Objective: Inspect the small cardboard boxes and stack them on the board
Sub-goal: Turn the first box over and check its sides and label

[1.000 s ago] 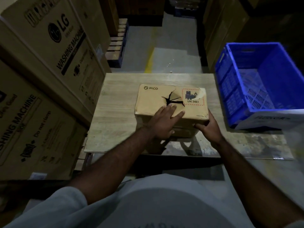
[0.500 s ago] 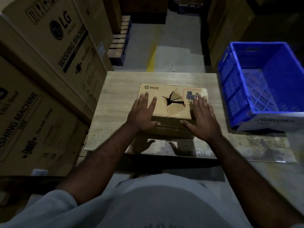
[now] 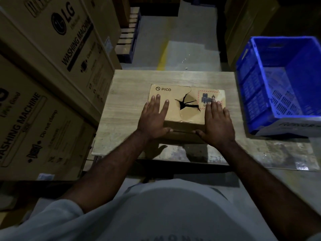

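The small box (image 3: pixel 180 92) reads "PICO"; the big cartons (image 3: pixel 69 49) read "LG WASHING MACHINE"

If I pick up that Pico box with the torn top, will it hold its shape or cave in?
The box top probably flexes: the tear has sunk it. Resting flat, it shouldn't roll or tip. Gripping its sides seems safer.

dim overall; light falls from above, hands' shadows on the board (image 3: pixel 173 77); wide-angle bending and darkness toward edges.

surface: wooden board (image 3: pixel 125 119) | on it: torn PICO cardboard box (image 3: pixel 173 113), near centre
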`<state>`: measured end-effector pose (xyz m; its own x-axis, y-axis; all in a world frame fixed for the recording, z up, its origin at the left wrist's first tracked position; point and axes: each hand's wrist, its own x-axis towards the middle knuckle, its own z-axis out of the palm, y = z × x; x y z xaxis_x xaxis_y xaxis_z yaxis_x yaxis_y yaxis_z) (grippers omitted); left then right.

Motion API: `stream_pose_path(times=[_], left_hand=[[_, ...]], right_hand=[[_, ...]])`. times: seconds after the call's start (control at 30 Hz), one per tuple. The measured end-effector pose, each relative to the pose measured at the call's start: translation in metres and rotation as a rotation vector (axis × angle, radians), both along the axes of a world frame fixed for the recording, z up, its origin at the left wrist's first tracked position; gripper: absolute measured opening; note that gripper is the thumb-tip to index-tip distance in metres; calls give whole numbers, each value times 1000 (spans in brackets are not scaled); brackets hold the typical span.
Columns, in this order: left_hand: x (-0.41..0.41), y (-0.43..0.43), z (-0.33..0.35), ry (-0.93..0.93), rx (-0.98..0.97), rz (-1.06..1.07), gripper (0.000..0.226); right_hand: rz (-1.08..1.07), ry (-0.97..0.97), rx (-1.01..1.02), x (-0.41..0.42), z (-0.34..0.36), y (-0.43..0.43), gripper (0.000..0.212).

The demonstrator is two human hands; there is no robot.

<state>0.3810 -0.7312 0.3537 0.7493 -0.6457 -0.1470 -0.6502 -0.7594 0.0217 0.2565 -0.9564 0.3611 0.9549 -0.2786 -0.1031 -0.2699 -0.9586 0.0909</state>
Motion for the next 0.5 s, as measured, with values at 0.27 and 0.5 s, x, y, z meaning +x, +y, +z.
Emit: stream_pose_path(times=[0.27, 0.5], left_hand=[[2, 0, 4, 56, -56, 25, 118], [29, -14, 17, 69, -99, 23, 85]], right_hand=[[-16, -17, 83, 1, 1, -2, 127], [-55, -25, 178, 27, 12, -6, 110]])
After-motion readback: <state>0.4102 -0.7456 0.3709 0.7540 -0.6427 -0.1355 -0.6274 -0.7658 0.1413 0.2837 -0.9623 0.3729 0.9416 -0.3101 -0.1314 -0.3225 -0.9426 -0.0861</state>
